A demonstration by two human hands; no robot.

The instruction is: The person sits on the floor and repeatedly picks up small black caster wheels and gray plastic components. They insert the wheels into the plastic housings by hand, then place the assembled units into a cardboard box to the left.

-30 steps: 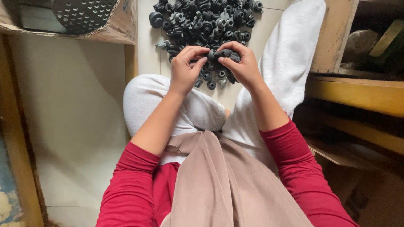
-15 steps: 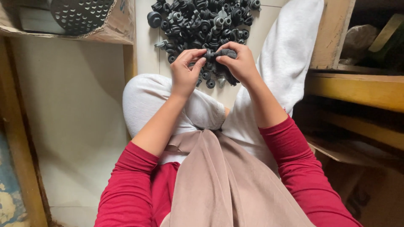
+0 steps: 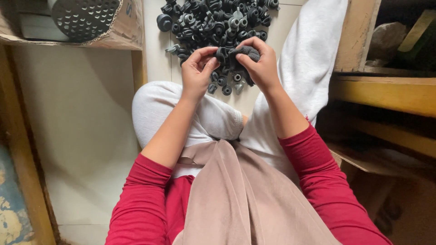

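A heap of small black rubber parts (image 3: 213,20) lies on the pale floor in front of me. My left hand (image 3: 196,70) pinches one round black part (image 3: 221,55) between thumb and fingers. My right hand (image 3: 261,63) grips a dark grey cloth-like piece (image 3: 247,52) and presses it against that same part. Both hands meet just above the near edge of the heap. I sit with my legs in white trousers (image 3: 313,59) on either side of the heap, red sleeves on both arms.
A cardboard box (image 3: 116,31) holding a perforated metal disc (image 3: 84,16) stands at the upper left. Wooden shelves (image 3: 386,90) run along the right. A wooden post (image 3: 20,159) borders the left side. A pale brown scarf (image 3: 245,199) hangs over my lap.
Both hands have stayed at the near edge of the heap, working the small part. The fingers have shifted slightly around it.
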